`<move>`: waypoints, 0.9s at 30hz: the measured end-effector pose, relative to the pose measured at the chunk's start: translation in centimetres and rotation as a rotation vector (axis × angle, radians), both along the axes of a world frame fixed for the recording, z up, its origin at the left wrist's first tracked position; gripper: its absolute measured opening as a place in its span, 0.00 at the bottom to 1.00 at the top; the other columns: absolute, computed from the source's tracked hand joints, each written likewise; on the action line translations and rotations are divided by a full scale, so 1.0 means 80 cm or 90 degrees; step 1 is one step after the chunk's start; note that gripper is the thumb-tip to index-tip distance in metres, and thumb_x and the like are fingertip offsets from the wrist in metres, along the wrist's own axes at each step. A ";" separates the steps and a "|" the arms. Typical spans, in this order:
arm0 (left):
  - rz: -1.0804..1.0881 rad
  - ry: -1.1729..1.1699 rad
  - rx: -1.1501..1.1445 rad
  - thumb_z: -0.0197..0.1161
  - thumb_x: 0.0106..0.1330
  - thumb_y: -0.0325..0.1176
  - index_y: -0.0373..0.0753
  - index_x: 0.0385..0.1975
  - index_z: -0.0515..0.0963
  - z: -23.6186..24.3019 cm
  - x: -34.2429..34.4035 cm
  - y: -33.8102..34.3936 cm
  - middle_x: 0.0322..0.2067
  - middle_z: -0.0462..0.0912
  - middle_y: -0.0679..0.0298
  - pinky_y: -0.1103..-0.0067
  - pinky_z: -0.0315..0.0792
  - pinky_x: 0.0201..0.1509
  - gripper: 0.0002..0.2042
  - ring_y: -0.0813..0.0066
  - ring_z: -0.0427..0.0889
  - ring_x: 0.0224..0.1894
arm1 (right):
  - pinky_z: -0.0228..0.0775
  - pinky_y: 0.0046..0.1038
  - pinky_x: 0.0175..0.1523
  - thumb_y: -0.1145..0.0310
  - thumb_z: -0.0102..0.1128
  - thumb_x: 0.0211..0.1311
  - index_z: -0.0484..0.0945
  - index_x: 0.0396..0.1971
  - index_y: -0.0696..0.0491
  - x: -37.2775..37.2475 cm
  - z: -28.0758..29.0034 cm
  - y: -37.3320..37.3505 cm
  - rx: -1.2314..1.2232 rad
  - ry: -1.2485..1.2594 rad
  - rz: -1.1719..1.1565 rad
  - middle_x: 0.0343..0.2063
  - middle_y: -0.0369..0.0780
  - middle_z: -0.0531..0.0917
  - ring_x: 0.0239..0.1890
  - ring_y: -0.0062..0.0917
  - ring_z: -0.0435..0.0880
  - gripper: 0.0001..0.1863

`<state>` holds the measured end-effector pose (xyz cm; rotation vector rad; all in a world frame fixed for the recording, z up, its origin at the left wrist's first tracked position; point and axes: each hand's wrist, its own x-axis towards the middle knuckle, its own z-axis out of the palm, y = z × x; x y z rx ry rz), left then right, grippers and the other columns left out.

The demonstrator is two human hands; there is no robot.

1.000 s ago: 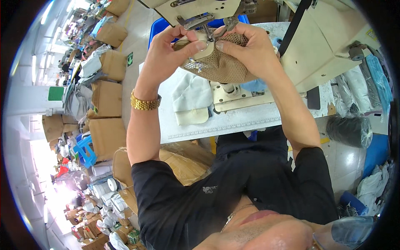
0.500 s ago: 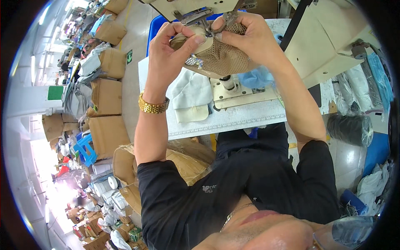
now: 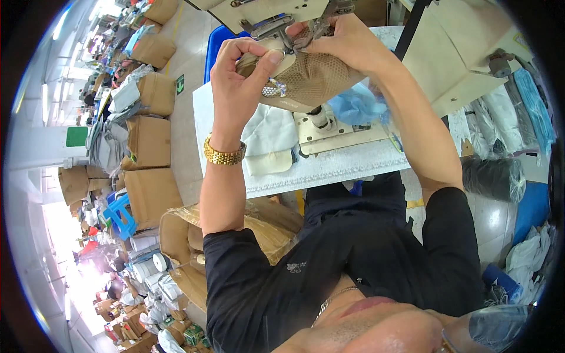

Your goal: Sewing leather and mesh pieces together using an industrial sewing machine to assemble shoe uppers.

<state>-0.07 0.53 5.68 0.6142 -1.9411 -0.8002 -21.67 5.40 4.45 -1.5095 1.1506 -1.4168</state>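
At twelve o'clock, left hand [image 3: 238,85] and right hand [image 3: 358,50] grip the mesh [image 3: 312,82] by the presser foot [image 3: 288,46], sewing apparently unfinished.

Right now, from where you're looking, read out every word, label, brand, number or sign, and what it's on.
No words or numbers quoted:
Black short-sleeved cloth shirt: small pale chest print, too small to read.
Long pale ruler strip on the flat white table: markings too small.
Green rectangular floor sign: white arrow-like symbol, no legible words.
Green rectangular wall panel: nothing legible.
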 end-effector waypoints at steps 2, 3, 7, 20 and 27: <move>0.028 -0.008 -0.008 0.73 0.57 0.30 0.34 0.31 0.76 -0.005 0.001 0.004 0.36 0.76 0.66 0.83 0.71 0.42 0.11 0.80 0.75 0.37 | 0.74 0.22 0.48 0.73 0.64 0.50 0.83 0.43 0.58 -0.002 -0.005 -0.005 -0.002 0.019 0.008 0.37 0.37 0.86 0.39 0.18 0.83 0.17; 0.055 -0.011 -0.019 0.73 0.57 0.30 0.34 0.31 0.76 -0.007 -0.001 0.005 0.35 0.76 0.66 0.83 0.71 0.41 0.11 0.80 0.74 0.37 | 0.74 0.22 0.48 0.73 0.64 0.50 0.84 0.43 0.57 -0.002 -0.009 -0.009 0.014 0.004 0.006 0.38 0.37 0.86 0.39 0.18 0.82 0.17; 0.064 0.021 -0.021 0.73 0.58 0.31 0.34 0.30 0.75 -0.006 -0.008 0.014 0.34 0.75 0.67 0.83 0.70 0.40 0.12 0.81 0.74 0.36 | 0.74 0.23 0.46 0.71 0.65 0.50 0.84 0.43 0.56 -0.016 -0.016 -0.022 0.058 0.039 -0.014 0.39 0.37 0.86 0.39 0.19 0.81 0.17; 0.124 0.030 0.024 0.72 0.59 0.32 0.35 0.29 0.75 -0.012 -0.010 0.022 0.31 0.74 0.69 0.85 0.67 0.33 0.11 0.85 0.70 0.28 | 0.72 0.23 0.49 0.65 0.67 0.59 0.81 0.46 0.58 -0.066 -0.072 -0.104 0.007 0.017 0.074 0.40 0.37 0.84 0.42 0.20 0.80 0.18; 0.195 0.031 0.075 0.71 0.60 0.32 0.36 0.29 0.74 -0.009 -0.017 0.050 0.26 0.74 0.71 0.85 0.66 0.30 0.11 0.86 0.68 0.26 | 0.73 0.28 0.41 0.76 0.58 0.57 0.78 0.47 0.58 -0.050 -0.034 -0.069 0.025 0.074 -0.050 0.36 0.39 0.83 0.38 0.23 0.80 0.16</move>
